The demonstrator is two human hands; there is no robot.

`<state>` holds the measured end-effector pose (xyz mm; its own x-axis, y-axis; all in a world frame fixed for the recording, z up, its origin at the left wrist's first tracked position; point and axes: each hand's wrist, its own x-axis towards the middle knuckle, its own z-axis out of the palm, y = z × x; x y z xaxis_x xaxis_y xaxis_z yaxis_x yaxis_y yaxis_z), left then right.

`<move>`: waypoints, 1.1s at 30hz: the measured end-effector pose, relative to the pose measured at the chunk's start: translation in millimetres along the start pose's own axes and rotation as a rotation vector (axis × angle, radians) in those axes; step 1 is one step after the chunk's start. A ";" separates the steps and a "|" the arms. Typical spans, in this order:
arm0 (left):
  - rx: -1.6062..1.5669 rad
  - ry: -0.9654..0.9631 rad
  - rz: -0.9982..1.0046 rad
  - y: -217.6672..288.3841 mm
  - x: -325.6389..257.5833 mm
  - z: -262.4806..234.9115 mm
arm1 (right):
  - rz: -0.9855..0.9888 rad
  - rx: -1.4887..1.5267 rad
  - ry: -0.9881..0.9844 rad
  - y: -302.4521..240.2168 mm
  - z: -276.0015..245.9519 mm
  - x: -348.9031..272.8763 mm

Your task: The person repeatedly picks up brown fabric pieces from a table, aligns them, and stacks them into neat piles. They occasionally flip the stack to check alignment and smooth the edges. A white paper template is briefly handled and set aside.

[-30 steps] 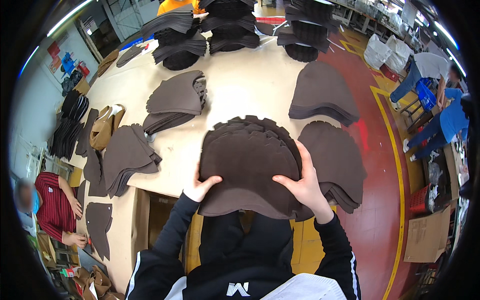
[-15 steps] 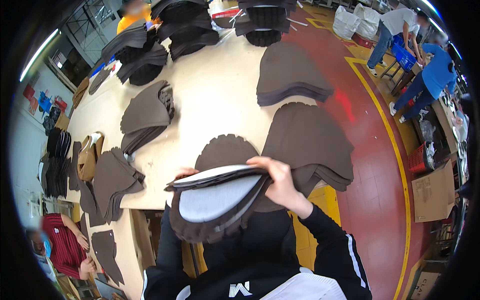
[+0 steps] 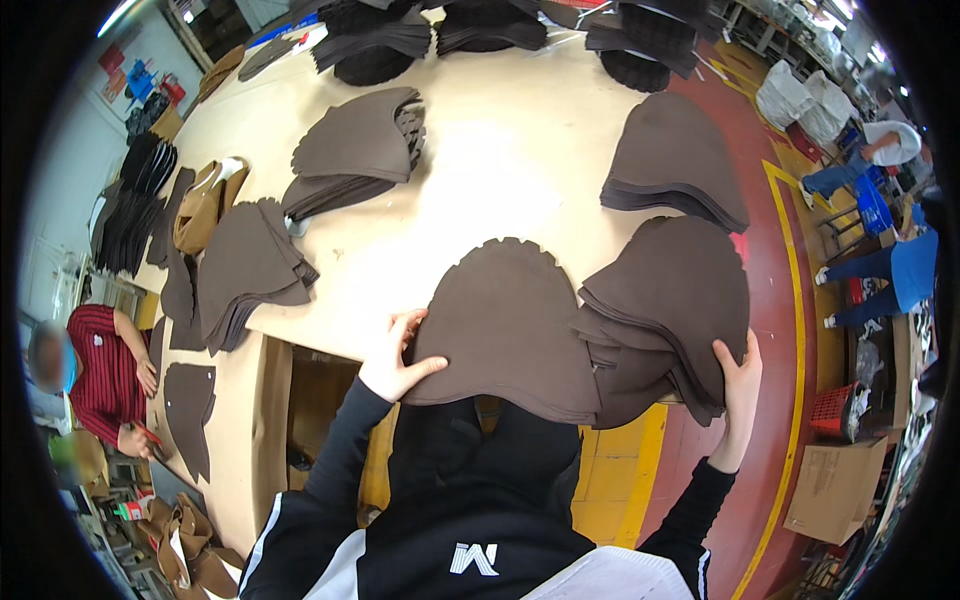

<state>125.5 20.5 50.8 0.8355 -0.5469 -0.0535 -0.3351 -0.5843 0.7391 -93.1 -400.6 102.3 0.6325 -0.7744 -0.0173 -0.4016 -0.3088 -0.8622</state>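
Observation:
A neat stack of dark brown dome-shaped fabric panels lies at the table's near edge, its notched curved rim pointing away from me. My left hand is closed on the left edge of this stack, thumb on top and fingers at its side. To the right, touching it, sits a looser stack of similar brown panels, fanned out along its lower edge. My right hand grips the right edge of that looser stack, with part of the fingers hidden behind the panels.
More brown panel stacks rest on the pale table: one far right, one left of centre, one at the left. A person in a striped red top works at the left. A cardboard box stands on the right.
The panels with pale grey-white inner patches, held up and bent before, are no longer seen raised. My right hand has moved right to the looser stack. The view has shifted.

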 end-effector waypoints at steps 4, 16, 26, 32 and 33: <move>-0.038 0.160 0.011 0.2 -9.3 22.9 | -0.012 -0.033 -0.018 11.0 -2.8 -4.7; -0.215 0.253 -0.042 -18.2 14.0 5.7 | -0.468 -0.148 -0.086 -73.2 55.7 -45.8; -0.454 0.216 -0.068 -21.3 -1.3 20.1 | -1.024 -0.517 -0.542 -111.9 206.7 -6.8; -0.435 0.226 -0.157 -28.7 -2.6 23.4 | -1.338 -0.402 -0.890 -76.2 219.5 -57.2; -0.414 0.211 -0.176 -28.3 -3.6 24.9 | -1.345 -0.406 -0.997 -74.3 214.5 -66.5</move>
<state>121.1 24.1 13.3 0.9482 -0.3029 -0.0962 -0.0154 -0.3461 0.9381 36.7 -207.7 58.9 0.7106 0.6905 0.1349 0.6838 -0.6327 -0.3634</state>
